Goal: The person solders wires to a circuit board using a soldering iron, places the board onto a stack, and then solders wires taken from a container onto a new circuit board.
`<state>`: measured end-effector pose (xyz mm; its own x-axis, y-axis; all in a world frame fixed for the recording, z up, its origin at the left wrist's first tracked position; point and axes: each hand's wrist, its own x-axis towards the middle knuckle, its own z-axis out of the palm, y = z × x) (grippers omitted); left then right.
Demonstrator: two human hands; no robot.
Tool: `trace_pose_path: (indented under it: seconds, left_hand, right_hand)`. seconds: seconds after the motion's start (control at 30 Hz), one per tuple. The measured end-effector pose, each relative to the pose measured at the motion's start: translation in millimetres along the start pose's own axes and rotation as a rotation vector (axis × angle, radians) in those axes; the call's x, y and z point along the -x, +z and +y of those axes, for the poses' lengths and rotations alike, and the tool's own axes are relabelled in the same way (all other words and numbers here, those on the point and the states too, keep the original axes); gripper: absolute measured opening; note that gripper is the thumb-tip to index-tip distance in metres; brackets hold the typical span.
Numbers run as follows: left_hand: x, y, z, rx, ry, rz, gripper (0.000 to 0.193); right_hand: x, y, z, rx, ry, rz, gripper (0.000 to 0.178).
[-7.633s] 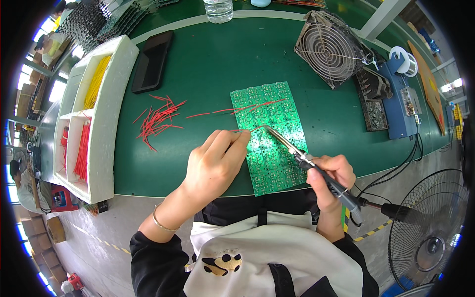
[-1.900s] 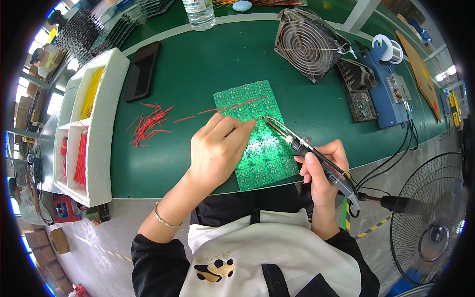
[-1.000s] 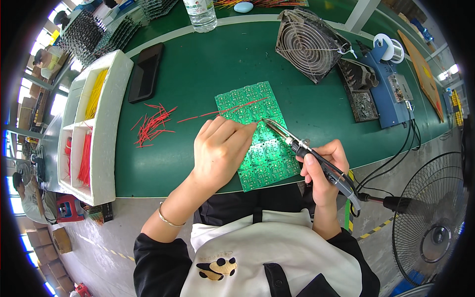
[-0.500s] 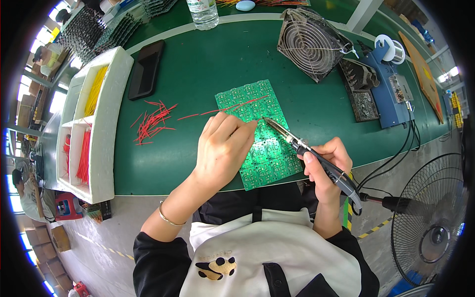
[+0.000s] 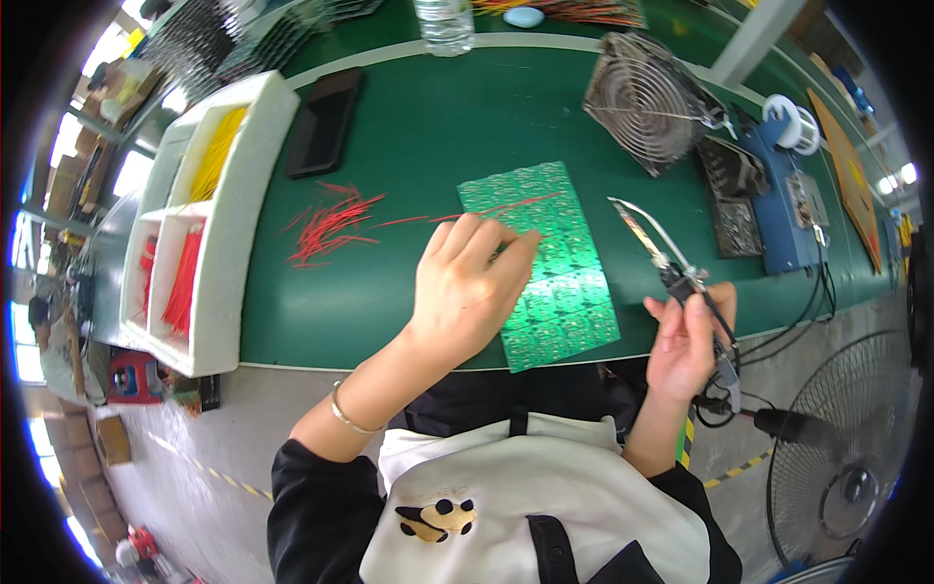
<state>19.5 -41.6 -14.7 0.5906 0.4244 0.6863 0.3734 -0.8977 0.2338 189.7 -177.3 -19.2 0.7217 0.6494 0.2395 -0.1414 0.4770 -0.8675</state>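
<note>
My left hand point(image 5: 471, 280) rests over the left part of a green circuit board panel point(image 5: 569, 316), its thumb and fingers pinched. A tiny red wire end shows at the fingertips; most of that wire is hidden. Several thin red wires point(image 5: 525, 202) lie across the board's far part. My right hand point(image 5: 689, 341) grips a soldering iron point(image 5: 676, 279) with a curved thin feed tube beside its tip. The iron is held off the board's right side, its tip pointing up and left. A loose heap of cut red wires point(image 5: 336, 222) lies left of the board.
A white foam box point(image 5: 255, 200) with yellow and red wires stands at left, beside a black phone point(image 5: 326, 122). Far right are a dusty fan point(image 5: 647, 102), a soldering iron stand point(image 5: 732, 209) and a blue solder feeder point(image 5: 783, 219) with a reel. A water bottle point(image 5: 445, 27) stands behind.
My right hand has drawn the soldering iron away from the board, to the right, and turned it more upright. My left hand stays pinched over the board. The whole view has shifted slightly.
</note>
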Motion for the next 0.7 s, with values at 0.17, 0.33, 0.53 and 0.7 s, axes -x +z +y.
trace_pose_path:
  seconds: [0.17, 0.33, 0.53, 0.7]
  left_hand:
    - [-3.1, -10.0, -11.6, -0.134, 0.004, 0.038, 0.034]
    - [-8.1, -28.4, -11.2, -0.096, 0.033, 0.023, 0.037]
    - [4.4, -95.0, -56.7, -0.303, 0.0, -0.265, 0.018]
    - [19.1, -97.3, -75.7, -0.273, 0.055, -0.358, 0.013]
  right_hand:
    - [-5.8, -11.8, -5.4, 0.093, -0.058, 0.043, 0.011]
    - [-2.8, -5.9, -1.4, 0.15, -0.063, 0.035, 0.01]
    - [-0.4, -15.3, -4.9, 0.159, -0.079, 0.015, 0.011]
    - [2.7, -23.9, -4.3, 0.231, -0.051, -0.049, 0.025]
